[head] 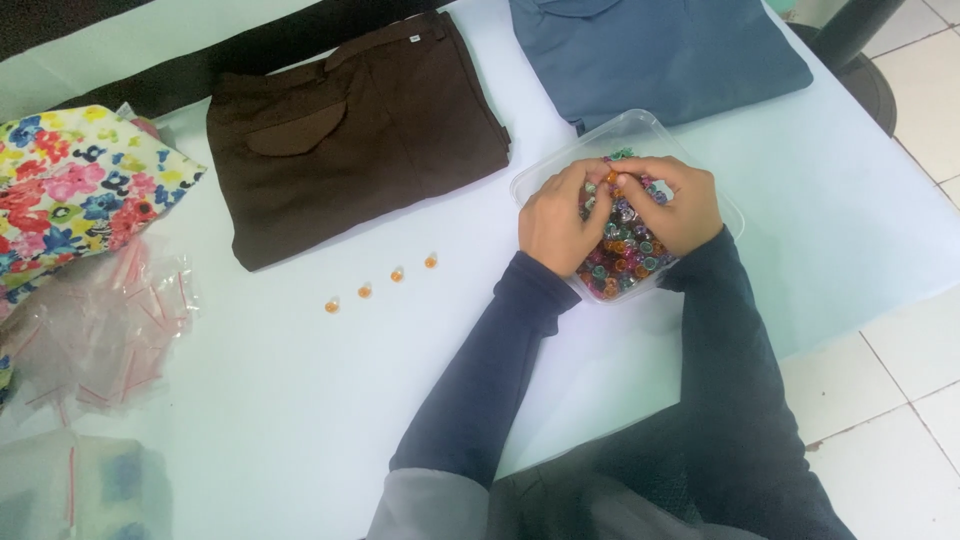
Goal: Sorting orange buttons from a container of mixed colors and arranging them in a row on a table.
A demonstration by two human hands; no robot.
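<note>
From the head camera looking down, both hands are inside a clear plastic tub (690,150) full of small shiny beads in many colours (625,255). The tub sits on the pale blue counter (300,400), to the right of the middle. The left hand (556,222) rests on the left side of the bead pile, and the right hand (680,205) rests on the right side. The fingers of both hands curl down and meet at the top of the pile, touching the beads, but I cannot tell if they pinch one. Dark blue sleeves cover both arms. To the left of the tub, four little orange beads (381,282) lie in a slanted row on the counter, apart from each other. Above them lie folded dark brown trousers (360,130). A folded grey-blue shirt (650,50) lies at the top, touching the back of the tub. At the left edge is a bright flowered cloth (70,180), and below it lie small clear plastic bags with red strips (100,330).
</note>
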